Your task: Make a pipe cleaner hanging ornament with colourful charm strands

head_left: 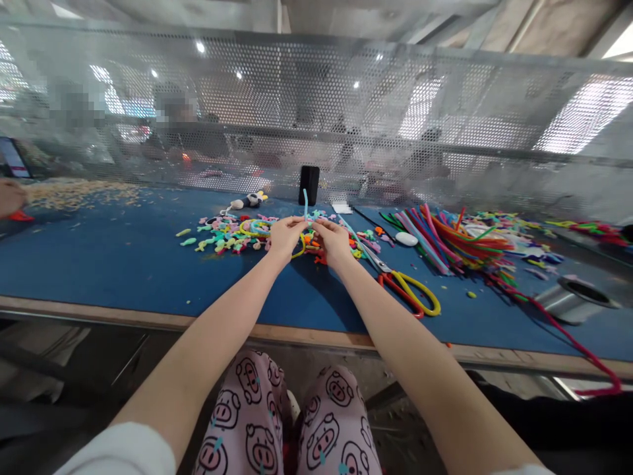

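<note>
My left hand (pixel 287 237) and my right hand (pixel 331 239) meet at the fingertips over the blue table (pixel 128 264). Between them a light blue strip (pixel 305 203) stands upright, its lower end pinched by my left fingers. The right fingers are pressed together at the same spot; what they grip is too small to make out. Small colourful twisted pieces (pixel 222 237) lie in a pile beneath and around both hands. Scissors (pixel 403 284) with one yellow and one red handle rest just right of my right hand.
A black phone (pixel 309 185) leans at the back. Coloured strips (pixel 445 241), a white oval object (pixel 406 239) and a metal cup-like spool (pixel 573 300) are on the right. Another person's hand (pixel 10 198) shows at far left. A perforated metal screen (pixel 277 99) stands behind.
</note>
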{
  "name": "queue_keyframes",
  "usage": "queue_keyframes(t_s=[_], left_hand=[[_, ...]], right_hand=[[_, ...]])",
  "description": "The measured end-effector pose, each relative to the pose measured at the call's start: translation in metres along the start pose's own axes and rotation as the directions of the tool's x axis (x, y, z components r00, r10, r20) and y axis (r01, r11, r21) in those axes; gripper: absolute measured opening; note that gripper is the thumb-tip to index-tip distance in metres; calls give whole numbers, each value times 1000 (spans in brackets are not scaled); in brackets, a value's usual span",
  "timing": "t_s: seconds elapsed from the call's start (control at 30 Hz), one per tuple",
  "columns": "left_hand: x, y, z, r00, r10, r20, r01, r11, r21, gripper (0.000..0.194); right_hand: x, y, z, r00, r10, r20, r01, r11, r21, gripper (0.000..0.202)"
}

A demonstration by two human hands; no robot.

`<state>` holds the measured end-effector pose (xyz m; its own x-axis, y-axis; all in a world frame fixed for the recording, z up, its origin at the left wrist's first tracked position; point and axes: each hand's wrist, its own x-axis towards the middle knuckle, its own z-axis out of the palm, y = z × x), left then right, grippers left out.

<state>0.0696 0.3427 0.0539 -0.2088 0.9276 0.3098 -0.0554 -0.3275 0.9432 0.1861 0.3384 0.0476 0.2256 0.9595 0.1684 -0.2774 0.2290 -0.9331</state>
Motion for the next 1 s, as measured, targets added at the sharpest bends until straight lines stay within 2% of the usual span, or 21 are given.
queue_keyframes(t_s=[0.13,0.33,0.7,1.0], left_hand=[[-1,-1,-1,999,-39,13,40,998,-58,17],[3,-8,-1,1000,-15,4,15,998,-65,19],[4,-8,1,996,75,37,-73,996,-52,20],[-2,0,-1,987,86,133,-88,996,8,18]], right_hand=[[0,0,0,1000,-13,-13,12,998,-63,27],[0,0,-1,998,-53,-29,48,988,-145,25],[0,-1,1,990,-116,-77,105,985,-134,29],[3,1,-2,986,-160,-48,147,969,-199,34]])
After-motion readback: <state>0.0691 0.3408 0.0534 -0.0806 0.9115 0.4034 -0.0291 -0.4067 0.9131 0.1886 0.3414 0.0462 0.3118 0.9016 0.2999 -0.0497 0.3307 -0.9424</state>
